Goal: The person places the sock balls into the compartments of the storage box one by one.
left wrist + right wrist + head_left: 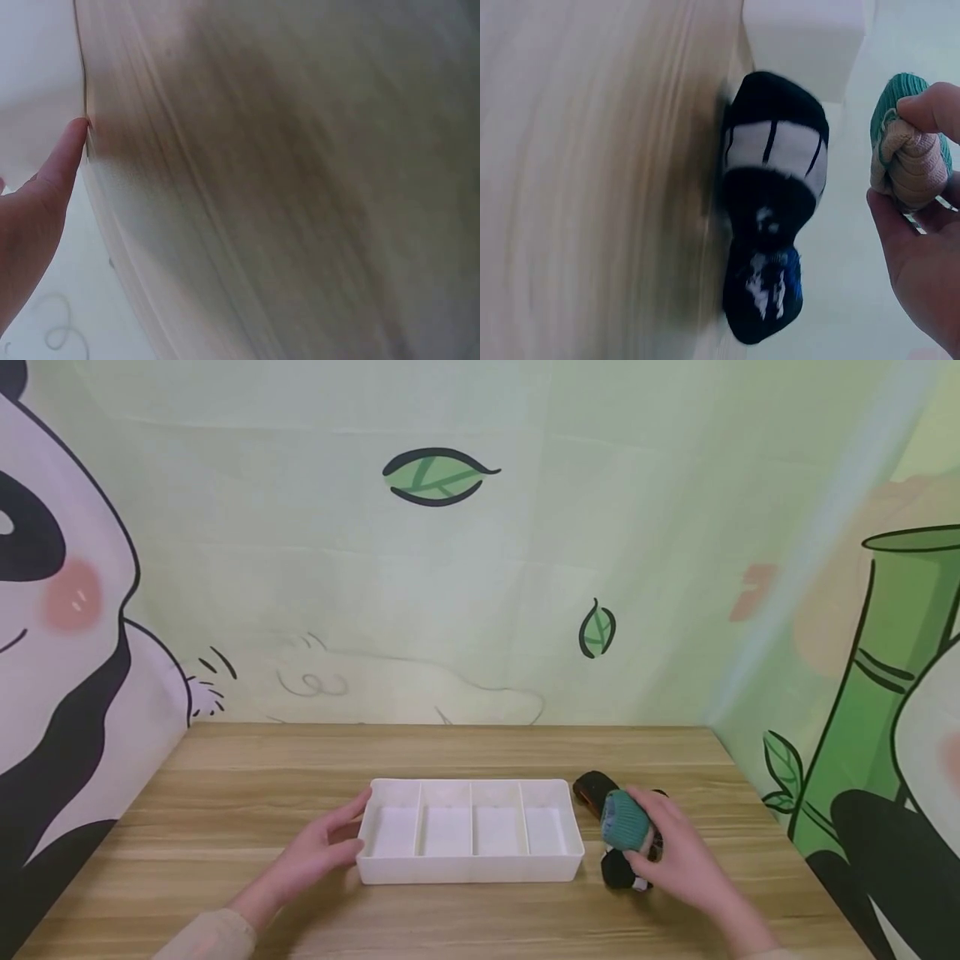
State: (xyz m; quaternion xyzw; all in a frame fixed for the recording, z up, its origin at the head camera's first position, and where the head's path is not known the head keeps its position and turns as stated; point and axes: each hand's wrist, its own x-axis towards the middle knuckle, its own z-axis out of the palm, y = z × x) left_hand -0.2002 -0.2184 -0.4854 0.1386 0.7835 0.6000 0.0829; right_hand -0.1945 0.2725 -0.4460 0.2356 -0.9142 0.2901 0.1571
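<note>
Wood surface (pixel 450 922) | white box (pixel 471 870) on it, four parts | left grip (pixel 311 852): fingers spread, mostly straight, touching the box's left end | right grip (pixel 678 852): thumb and fingers pinching a green-and-tan roll (pixel 626 822) right of the box | dark rolls (pixel 769 210) near it, maybe socks, partly hidden

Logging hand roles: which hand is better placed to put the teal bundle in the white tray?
Likely the right hand: it holds the teal bundle beside the tray; the left hand touches the tray.
</note>
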